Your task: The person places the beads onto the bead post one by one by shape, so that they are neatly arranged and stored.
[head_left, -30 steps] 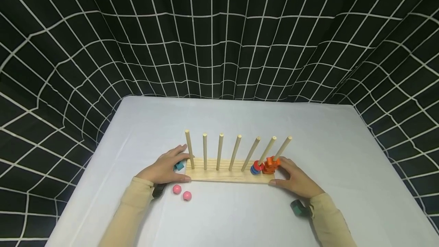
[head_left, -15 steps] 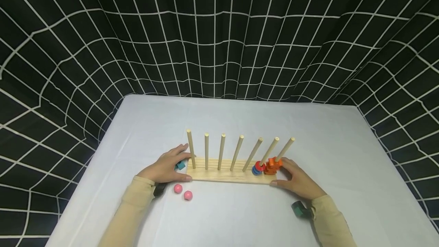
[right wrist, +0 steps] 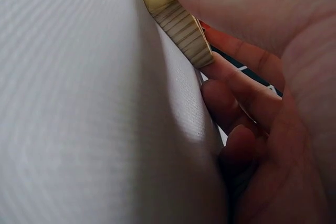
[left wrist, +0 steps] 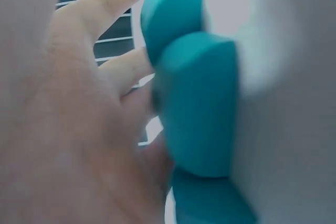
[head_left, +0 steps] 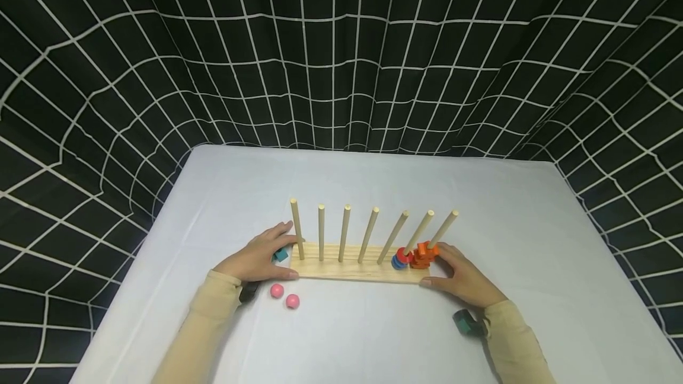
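Observation:
A pale wooden board (head_left: 336,270) with a row of several upright pegs lies lengthwise on the table. My left hand (head_left: 261,258) grips its left end, thumb at the near edge and fingers at the far edge. At the other end my right hand (head_left: 463,277) holds the board between thumb and fingers; the right wrist view shows the board's end grain (right wrist: 184,32) there. Red and blue round pieces (head_left: 401,258) sit on the second peg from the right, orange pieces (head_left: 424,255) on the rightmost. Teal rounded blocks (left wrist: 199,103) lie beside my left palm.
Two pink beads (head_left: 277,291) lie on the white tablecloth (head_left: 363,336), just in front of the board's left end. Black curtains (head_left: 341,46) with a white grid surround the table at the back and sides.
The head view has shifted slightly. Both hands stay on the board's ends, and the board and loose pieces keep their places on the table.

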Demonstrator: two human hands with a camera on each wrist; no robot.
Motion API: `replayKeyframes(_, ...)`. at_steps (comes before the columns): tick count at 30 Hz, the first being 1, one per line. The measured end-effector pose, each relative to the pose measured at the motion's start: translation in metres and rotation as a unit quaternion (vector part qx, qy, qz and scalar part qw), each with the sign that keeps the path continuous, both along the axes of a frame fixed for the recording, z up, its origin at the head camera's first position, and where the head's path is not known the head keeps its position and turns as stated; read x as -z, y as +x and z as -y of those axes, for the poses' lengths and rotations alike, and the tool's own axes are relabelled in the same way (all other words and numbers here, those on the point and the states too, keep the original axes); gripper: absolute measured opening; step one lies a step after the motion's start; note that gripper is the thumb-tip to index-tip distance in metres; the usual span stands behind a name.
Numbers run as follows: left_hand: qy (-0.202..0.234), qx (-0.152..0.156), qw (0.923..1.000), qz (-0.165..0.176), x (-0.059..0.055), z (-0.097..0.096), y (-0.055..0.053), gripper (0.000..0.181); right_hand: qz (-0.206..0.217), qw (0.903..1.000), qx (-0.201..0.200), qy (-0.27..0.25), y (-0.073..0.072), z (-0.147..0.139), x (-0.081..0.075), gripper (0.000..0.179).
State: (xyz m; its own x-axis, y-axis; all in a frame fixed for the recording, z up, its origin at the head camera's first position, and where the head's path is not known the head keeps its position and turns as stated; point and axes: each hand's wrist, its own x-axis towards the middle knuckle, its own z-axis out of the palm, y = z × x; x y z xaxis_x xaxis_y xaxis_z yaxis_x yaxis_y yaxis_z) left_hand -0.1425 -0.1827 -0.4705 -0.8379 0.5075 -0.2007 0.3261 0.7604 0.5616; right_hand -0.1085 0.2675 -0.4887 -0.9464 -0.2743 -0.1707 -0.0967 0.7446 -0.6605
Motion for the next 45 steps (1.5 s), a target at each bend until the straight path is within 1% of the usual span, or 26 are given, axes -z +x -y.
replayKeyframes(2, 0.003, 0.01, 0.9999, -0.001, -0.005, 0.001, -0.001, 0.077, -0.004, 1.0, -0.002, 0.0, 0.0, 0.0, 0.0, 0.082)
replayKeyframes(3, 0.004, 0.01, 0.9999, -0.001, -0.009, 0.003, -0.001, 0.077, -0.006, 1.0, -0.002, 0.0, 0.0, 0.0, 0.0, 0.082)
replayKeyframes(4, 0.007, 0.011, 0.9999, -0.01, -0.013, 0.004, -0.001, 0.075, -0.007, 1.0, -0.002, 0.0, 0.0, 0.001, 0.0, 0.082)
replayKeyframes(5, 0.004, 0.006, 0.9998, -0.018, -0.016, 0.006, -0.002, 0.073, -0.007, 1.0, -0.001, 0.0, 0.0, 0.001, 0.0, 0.082)
replayKeyframes(7, -0.005, -0.015, 0.9991, -0.041, -0.024, 0.011, -0.001, 0.067, -0.005, 1.0, 0.001, 0.001, -0.001, 0.001, -0.001, 0.082)
replayKeyframes(8, -0.014, -0.031, 0.9982, -0.05, -0.027, 0.014, -0.001, 0.064, -0.004, 1.0, 0.002, 0.0, 0.0, 0.001, -0.002, 0.082)
replayKeyframes(10, -0.035, -0.06, 0.9962, -0.052, -0.031, 0.019, 0.0, 0.058, -0.001, 1.0, 0.004, -0.002, 0.0, 0.001, -0.002, 0.082)
replayKeyframes(12, -0.049, -0.082, 0.995, -0.03, -0.034, 0.023, 0.001, 0.055, 0.001, 1.0, 0.004, -0.003, 0.0, 0.001, -0.003, 0.082)
replayKeyframes(14, -0.051, -0.091, 0.9945, -0.005, -0.035, 0.025, 0.001, 0.055, 0.0, 1.0, 0.003, -0.005, 0.0, 0.001, -0.003, 0.082)
replayKeyframes(16, -0.044, -0.094, 0.9945, 0.012, -0.035, 0.028, 0.001, 0.058, -0.002, 1.0, 0.003, -0.003, 0.0, 0.001, -0.003, 0.082)
replayKeyframes(19, -0.034, -0.103, 0.9939, 0.021, -0.036, 0.031, 0.002, 0.06, -0.003, 1.0, 0.005, 0.002, 0.0, 0.0, -0.003, 0.083)
replayKeyframes(21, -0.037, -0.118, 0.9919, 0.031, -0.037, 0.034, 0.002, 0.061, -0.002, 1.0, 0.009, 0.003, 0.0, 0.0, -0.003, 0.083)
replayKeyframes(24, -0.055, -0.139, 0.9878, 0.045, -0.037, 0.037, 0.004, 0.058, 0.003, 0.9999, 0.015, 0.004, -0.001, 0.0, -0.003, 0.086)
replayKeyframes(27, -0.07, -0.15, 0.9848, 0.053, -0.037, 0.039, 0.005, 0.05, 0.008, 0.9998, 0.018, 0.008, -0.002, 0.0, -0.001, 0.088)
replayKeyframes(30, -0.07, -0.152, 0.9848, 0.045, -0.038, 0.039, 0.005, 0.035, 0.007, 0.9998, 0.019, 0.006, -0.003, 0.0, 0.001, 0.089)
replayKeyframes(32, -0.067, -0.151, 0.9861, 0.021, -0.04, 0.04, 0.004, 0.027, 0.004, 0.9998, 0.018, -0.002, -0.003, 0.0, 0.003, 0.089)
replayKeyframes(34, -0.062, -0.153, 0.9862, -0.014, -0.044, 0.039, 0.004, 0.022, 0.001, 0.9998, 0.018, -0.009, -0.003, 0.0, 0.004, 0.089)
replayKeyframes(36, -0.051, -0.162, 0.9834, -0.063, -0.052, 0.038, 0.006, 0.02, 0.002, 0.9997, 0.02, -0.012, -0.003, 0.0, 0.005, 0.089)
replayKeyframes(38, -0.031, -0.177, 0.9766, -0.118, -0.064, 0.035, 0.01, 0.021, 0.006, 0.9997, 0.021, -0.01, -0.002, 0.001, 0.005, 0.089)
replayKeyframes(39, -0.017, -0.187, 0.9712, -0.147, -0.073, 0.033, 0.012, 0.022, 0.009, 0.9997, 0.022, -0.008, -0.001, 0.001, 0.005, 0.089)
replayKeyframes(40, -0.001, -0.199, 0.9637, -0.178, -0.081, 0.03, 0.015, 0.022, 0.011, 0.9997, 0.023, -0.006, -0.001, 0.001, 0.004, 0.089)
replayKeyframes(41, 0.017, -0.207, 0.9544, -0.214, -0.09, 0.026, 0.017, 0.023, 0.011, 0.9997, 0.022, -0.004, 0.0, 0.001, 0.004, 0.088)
replayKeyframes(43, 0.054, -0.213, 0.9338, -0.283, -0.108, 0.015, 0.021, 0.027, 0.005, 0.9998, 0.018, -0.001, 0.0, 0.001, 0.004, 0.087)
replayKeyframes(44, 0.074, -0.21, 0.923, -0.313, -0.118, 0.007, 0.022, 0.028, 0.001, 0.9999, 0.016, -0.001, 0.0, 0.0, 0.003, 0.087)
replayKeyframes(45, 0.094, -0.202, 0.9125, -0.343, -0.127, -0.001, 0.023, 0.028, -0.002, 0.9999, 0.016, 0.0, 0.0, 0.0, 0.002, 0.087)
